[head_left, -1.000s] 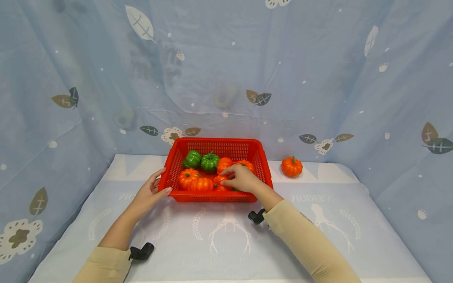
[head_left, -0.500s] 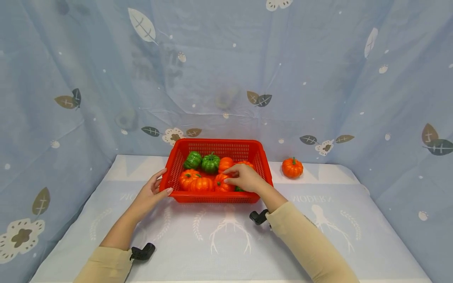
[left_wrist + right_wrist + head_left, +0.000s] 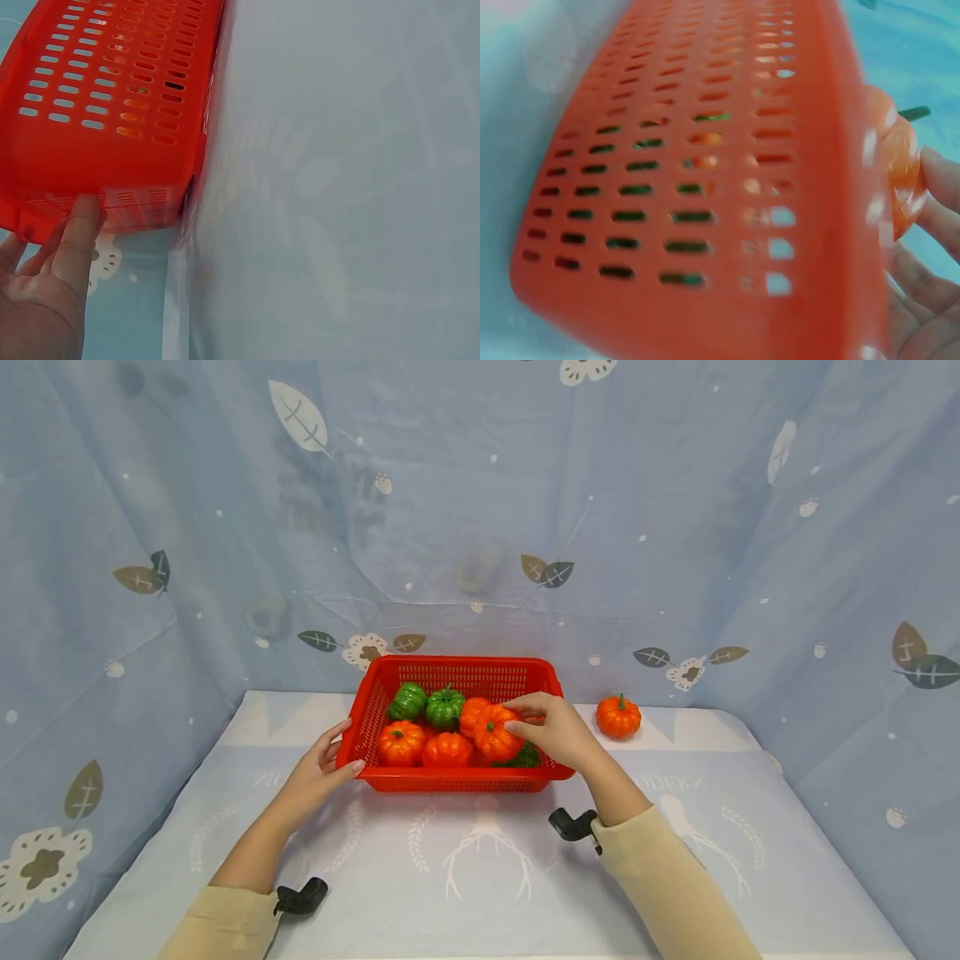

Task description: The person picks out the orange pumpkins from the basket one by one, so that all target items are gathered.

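Note:
My right hand (image 3: 561, 731) pinches an orange toy pumpkin (image 3: 495, 739) between thumb and fingers, over the right part of a red slotted plastic basket (image 3: 457, 782). In the right wrist view the pumpkin (image 3: 902, 176) shows at the basket's rim, its green stem pointing away. My left hand (image 3: 318, 772) holds the basket's front left corner, thumb on the rim; the left wrist view has its fingers (image 3: 79, 240) against the outer wall. Inside lie other orange pumpkins (image 3: 401, 743) and green ones (image 3: 446, 708); a green one (image 3: 528, 756) is partly hidden below my right hand.
Another orange pumpkin (image 3: 618, 717) sits on the table to the right of the basket. A pale patterned cloth (image 3: 375, 877) covers the table. Behind it hangs a blue leaf-print curtain (image 3: 450, 510), close to the basket's back edge.
My right hand has lifted the orange pumpkin from among the others and moved it rightward. A neighbouring pumpkin in the front row has shifted right. The left hand stays at the basket's corner.

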